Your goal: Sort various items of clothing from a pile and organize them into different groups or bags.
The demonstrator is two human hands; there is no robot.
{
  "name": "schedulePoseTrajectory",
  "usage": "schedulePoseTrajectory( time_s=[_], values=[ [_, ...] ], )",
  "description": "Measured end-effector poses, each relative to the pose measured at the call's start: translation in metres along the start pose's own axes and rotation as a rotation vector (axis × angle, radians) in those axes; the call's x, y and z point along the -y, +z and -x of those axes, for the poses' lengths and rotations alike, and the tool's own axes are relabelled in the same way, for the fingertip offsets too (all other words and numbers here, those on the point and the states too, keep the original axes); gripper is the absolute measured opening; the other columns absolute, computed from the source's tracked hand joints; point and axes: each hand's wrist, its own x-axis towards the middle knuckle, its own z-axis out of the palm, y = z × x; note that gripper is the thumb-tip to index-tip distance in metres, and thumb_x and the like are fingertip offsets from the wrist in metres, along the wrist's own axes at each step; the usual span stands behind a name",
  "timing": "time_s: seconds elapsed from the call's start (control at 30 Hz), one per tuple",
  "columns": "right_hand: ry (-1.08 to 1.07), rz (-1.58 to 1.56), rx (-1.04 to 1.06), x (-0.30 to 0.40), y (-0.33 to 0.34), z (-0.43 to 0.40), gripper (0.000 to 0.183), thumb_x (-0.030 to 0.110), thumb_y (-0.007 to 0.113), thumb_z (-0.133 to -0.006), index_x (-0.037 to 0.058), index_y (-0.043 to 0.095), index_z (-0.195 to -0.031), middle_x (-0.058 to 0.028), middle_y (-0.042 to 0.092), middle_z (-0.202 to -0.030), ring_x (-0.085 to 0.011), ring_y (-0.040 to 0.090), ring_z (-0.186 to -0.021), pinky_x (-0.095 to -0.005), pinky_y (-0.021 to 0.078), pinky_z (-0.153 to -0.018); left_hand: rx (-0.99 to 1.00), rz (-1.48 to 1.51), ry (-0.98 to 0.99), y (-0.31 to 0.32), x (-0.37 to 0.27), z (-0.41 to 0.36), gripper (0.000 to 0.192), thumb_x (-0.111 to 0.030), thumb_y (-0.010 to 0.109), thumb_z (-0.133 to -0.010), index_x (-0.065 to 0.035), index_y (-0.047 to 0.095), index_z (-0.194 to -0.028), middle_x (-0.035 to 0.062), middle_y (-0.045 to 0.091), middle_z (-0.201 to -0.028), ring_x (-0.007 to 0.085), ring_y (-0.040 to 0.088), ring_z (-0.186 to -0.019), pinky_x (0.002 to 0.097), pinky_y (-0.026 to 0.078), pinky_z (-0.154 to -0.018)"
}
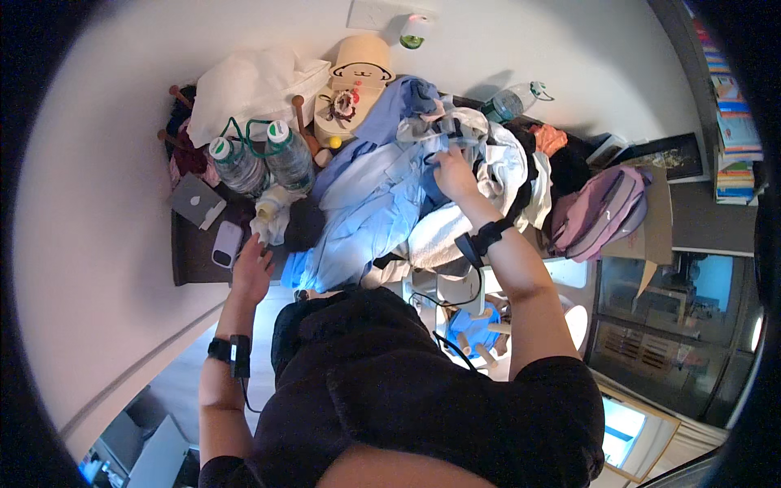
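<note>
My left hand [251,271] hovers at the front left edge of the dark tabletop [189,256], fingers apart and holding nothing. Near it lie a pale lilac smartphone [226,244] and a crumpled white plastic wrapper [274,229]. My right hand [456,175] reaches into a heap of clothes, fingers bent against the fabric; whether they grip it is unclear. Left of that hand spreads a light blue garment [378,201], with a darker blue piece [433,189] beside the fingers. White garments [506,155] and a cream fleecy cloth [439,238] lie to its right.
Two large water bottles [290,161] with green handles stand at left, before a white bag [244,85]. A cream dog-face holder [363,73] is behind. At right are a lying bottle [512,104], a pink backpack [598,213] and a cardboard box [656,213]. A stool [482,329] stands below.
</note>
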Motion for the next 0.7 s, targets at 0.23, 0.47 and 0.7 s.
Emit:
schedulePoseTrajectory(
  time_s=[0.23,0.47,0.7],
  values=[
    [0.006,-0.295,-0.094,0.002,-0.028,-0.134,0.035,0.008,0.055,-0.072,0.0107,0.069,-0.104,-0.0184,0.053,-0.126,-0.031,0.057,-0.106,-0.0351,0.0457,-0.091,0.011,0.034,-0.089,0.018,0.001,0.031,0.044,-0.035,0.054,-0.09,-0.0125,0.048,-0.127,0.0056,0.049,-0.116,0.0234,0.05,-0.106,0.0375,0.04,-0.087],
    [-0.238,-0.612,0.023,0.048,-0.051,-0.098,0.045,0.0,0.048,-0.069,0.002,0.064,-0.111,-0.0133,0.062,-0.118,-0.024,0.055,-0.113,-0.0304,0.0383,-0.099,0.149,-0.053,-0.001,0.055,-0.031,0.067,0.039,-0.025,0.055,-0.092,-0.0102,0.047,-0.127,0.0054,0.054,-0.112,0.0219,0.058,-0.098,0.0357,0.044,-0.085],
    [-0.361,-1.221,0.774,0.118,-0.1,0.054,0.046,0.003,0.048,-0.065,-0.002,0.066,-0.107,-0.0142,0.058,-0.122,-0.0212,0.05,-0.119,-0.0286,0.0359,-0.1,0.469,0.106,-0.058,0.143,-0.072,0.082,0.059,-0.024,0.059,-0.091,-0.016,0.03,-0.141,0.0079,0.055,-0.115,0.0253,0.058,-0.107,0.0408,0.051,-0.082]
  ],
)
